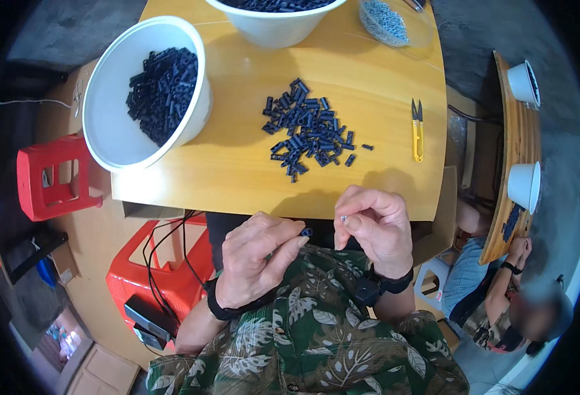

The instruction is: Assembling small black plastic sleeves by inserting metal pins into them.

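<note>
My left hand (260, 253) is closed in a pinch on a short black plastic tube (307, 232), whose open end shows past the fingertips. Between the thumb and finger of my right hand (377, 227) is a small silvery metal piece (344, 218), too small to make out its exact kind. The two hands are apart, just in front of the table's near edge. Beyond them, a loose pile of black plastic pieces (309, 128) is spread on the yellow table (237, 187).
A white tub (99, 112) of black pieces stands left, another white tub (276, 26) behind. A clear bowl of silvery parts (385, 23) is far right; yellow thread snips (417, 131) lie near the right edge. Red stools (122, 263) stand left. Another person (500, 303) sits right.
</note>
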Demonstrator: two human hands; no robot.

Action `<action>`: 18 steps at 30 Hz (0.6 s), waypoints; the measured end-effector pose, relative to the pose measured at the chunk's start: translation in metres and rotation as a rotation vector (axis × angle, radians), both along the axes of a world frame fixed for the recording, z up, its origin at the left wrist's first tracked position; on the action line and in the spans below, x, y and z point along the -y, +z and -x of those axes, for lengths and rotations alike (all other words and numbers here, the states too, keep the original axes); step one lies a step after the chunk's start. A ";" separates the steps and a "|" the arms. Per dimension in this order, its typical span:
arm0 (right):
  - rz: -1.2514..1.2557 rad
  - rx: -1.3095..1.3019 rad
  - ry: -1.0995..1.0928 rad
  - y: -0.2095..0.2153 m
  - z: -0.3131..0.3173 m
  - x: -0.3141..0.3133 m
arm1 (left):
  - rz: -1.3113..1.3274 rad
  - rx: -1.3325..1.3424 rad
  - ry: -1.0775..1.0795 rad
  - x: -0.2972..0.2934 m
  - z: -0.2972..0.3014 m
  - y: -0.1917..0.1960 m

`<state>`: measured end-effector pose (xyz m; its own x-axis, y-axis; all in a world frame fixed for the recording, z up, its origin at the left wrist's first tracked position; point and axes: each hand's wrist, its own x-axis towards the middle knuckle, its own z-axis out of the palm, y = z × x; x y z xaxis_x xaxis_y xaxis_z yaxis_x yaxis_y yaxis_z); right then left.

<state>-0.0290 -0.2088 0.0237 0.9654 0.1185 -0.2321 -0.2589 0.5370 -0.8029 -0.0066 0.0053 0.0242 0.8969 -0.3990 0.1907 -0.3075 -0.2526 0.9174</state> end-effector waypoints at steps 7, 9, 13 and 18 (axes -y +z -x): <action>0.101 -0.008 0.002 0.014 0.010 -0.016 | 0.077 -0.010 -0.006 -0.001 0.006 0.003; 0.132 -0.004 0.004 0.018 0.009 -0.019 | 0.071 0.007 0.003 -0.003 0.006 0.002; 0.415 0.148 0.039 0.016 0.009 -0.016 | 0.082 0.050 0.026 -0.001 0.007 0.001; 0.498 0.196 -0.036 0.019 0.010 -0.023 | 0.056 0.065 0.023 -0.001 0.006 0.001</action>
